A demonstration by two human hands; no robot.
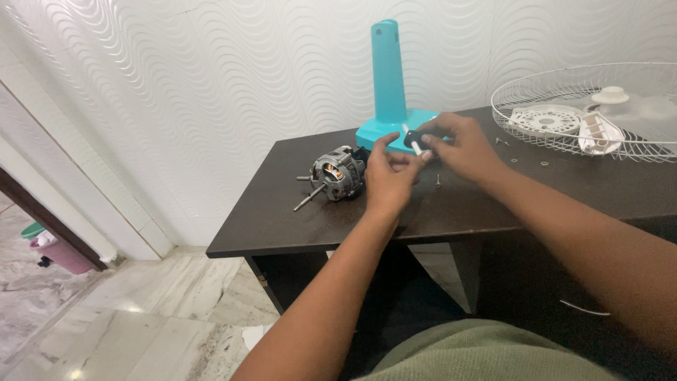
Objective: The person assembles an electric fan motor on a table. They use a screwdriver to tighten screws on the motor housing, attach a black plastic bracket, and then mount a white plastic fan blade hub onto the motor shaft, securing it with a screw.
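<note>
Black and small, the part (417, 138) I am working on sits pinched in my right hand (462, 148), thumb and fingers closed around it just above the dark wooden table (282, 212), with a short white stub poking out of it toward my left hand (386, 176). That left hand is right beside it, its fingertips gathered at the end of the white stub; I cannot tell whether they grip the stub or only touch it. The two hands are together, almost knuckle to knuckle, so the part lies between them, nearer the right hand, which carries it. Its long axis, as far as I can judge (it is small and half hidden by fingers), runs slanting from the right hand down toward the left. Just beyond the hands stands the turquoise fan stand (390, 85), its column upright and its base directly behind the part. To the left of my left hand lies the bare metal motor (337, 174), its shaft pointing out toward the table's near left edge. A lone screw (438, 181) rests on the table just beneath the right hand. Well off to the right of that hand lies the white wire fan guard (585, 113), with white plastic pieces lying in it.
</note>
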